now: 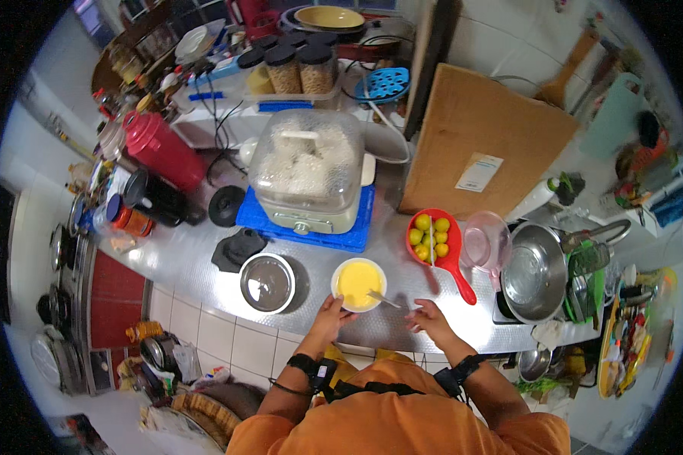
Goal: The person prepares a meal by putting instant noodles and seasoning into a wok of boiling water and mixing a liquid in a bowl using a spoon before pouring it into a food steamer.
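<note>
A white bowl (pixel 339 277) of smooth yellow liquid stands on the steel counter in front of me. My left hand (pixel 331 319) grips its lower left side, thumb at the rim and fingers below. A metal spoon (pixel 385 299) leans in the liquid, its handle pointing out to the right. Just beyond that handle, my right hand (pixel 430 319) hovers with bent, parted fingers and holds nothing. Left of the bowl is a round metal pot (pixel 267 283) with dark contents. To the right, a red long-handled strainer (pixel 454 256) contains several yellow-green citrus fruits (pixel 424 222).
Behind the bowl, an electric steamer (pixel 313 210) with a fogged clear lid sits on a blue mat (pixel 370 219). A pink plastic dipper (pixel 485 242) and a large steel pan (pixel 532 273) stand right. A dark cloth (pixel 236 250) lies left, near a pink flask (pixel 165 151).
</note>
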`<state>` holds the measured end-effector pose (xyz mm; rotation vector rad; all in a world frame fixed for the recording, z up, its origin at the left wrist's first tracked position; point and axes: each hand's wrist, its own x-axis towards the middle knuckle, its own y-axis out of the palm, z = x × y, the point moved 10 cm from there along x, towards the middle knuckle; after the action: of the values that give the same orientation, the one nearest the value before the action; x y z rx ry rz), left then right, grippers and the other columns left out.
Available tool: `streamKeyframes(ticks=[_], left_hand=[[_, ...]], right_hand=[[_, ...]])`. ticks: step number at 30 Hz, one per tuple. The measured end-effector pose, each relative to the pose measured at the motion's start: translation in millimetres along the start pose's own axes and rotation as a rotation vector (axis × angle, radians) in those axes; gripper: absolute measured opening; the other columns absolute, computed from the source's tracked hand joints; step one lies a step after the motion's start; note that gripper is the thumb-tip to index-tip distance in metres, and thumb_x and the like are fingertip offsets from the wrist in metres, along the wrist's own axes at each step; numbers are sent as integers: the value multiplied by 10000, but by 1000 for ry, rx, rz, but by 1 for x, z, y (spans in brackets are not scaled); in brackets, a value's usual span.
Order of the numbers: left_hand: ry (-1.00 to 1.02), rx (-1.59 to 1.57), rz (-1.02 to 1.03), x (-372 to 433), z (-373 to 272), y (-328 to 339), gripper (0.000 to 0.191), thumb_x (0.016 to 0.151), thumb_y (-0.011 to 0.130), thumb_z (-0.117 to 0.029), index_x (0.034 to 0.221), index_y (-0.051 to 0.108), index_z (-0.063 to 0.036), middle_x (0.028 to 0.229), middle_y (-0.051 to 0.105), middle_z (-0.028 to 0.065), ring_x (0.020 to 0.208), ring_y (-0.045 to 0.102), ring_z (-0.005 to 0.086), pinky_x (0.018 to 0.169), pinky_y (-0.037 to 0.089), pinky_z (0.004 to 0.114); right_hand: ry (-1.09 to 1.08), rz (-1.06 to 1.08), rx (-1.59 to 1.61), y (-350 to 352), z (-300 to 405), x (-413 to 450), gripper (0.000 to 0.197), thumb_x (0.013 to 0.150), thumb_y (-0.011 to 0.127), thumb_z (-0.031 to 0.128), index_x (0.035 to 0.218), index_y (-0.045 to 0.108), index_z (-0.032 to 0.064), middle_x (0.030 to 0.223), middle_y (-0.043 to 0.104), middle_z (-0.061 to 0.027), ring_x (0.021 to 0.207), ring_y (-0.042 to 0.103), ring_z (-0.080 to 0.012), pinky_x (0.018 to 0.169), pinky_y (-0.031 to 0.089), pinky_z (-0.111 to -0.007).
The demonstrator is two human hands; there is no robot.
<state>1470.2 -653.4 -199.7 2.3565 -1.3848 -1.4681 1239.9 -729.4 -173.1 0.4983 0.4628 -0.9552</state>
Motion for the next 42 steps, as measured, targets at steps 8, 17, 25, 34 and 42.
streamKeyframes(ticks=[8,17,25,34,42], left_hand=[[4,31,-19,-5,-17,-31,347,927,429,-225,1219,363,-51,1119,516,126,947,583,257,729,540,324],[31,219,-91,-15,-33,-46,423,898,480,-288,1206,377,-16,1085,519,123,910,583,242,692,530,330],[567,817,-355,-55,-104,-37,307,865,527,-194,1104,500,-3,965,561,72,813,536,154,690,457,283],[378,606,187,-74,-109,137,353,925,440,-271,1213,462,-68,871,583,64,746,560,122,635,458,250],[466,659,26,-60,-125,122,406,940,413,-258,1266,396,-18,631,542,37,520,488,86,485,418,207]], right_hand=[[-86,-446,529,-143,-20,-55,387,849,519,269,1148,447,34,939,583,-171,781,601,-291,649,489,-372],[-233,-961,-153,-264,24,-29,328,830,551,365,982,532,75,705,521,-20,613,514,-127,525,420,-257],[-256,-795,251,-235,51,-34,293,867,533,392,827,528,102,543,407,37,441,377,-62,399,347,-226],[-377,-396,25,-86,134,-79,229,905,496,332,928,513,105,663,444,47,555,371,-44,496,315,-177],[-412,-51,-212,18,162,-60,351,941,402,336,998,536,17,797,511,-22,717,473,-115,660,405,-251]])
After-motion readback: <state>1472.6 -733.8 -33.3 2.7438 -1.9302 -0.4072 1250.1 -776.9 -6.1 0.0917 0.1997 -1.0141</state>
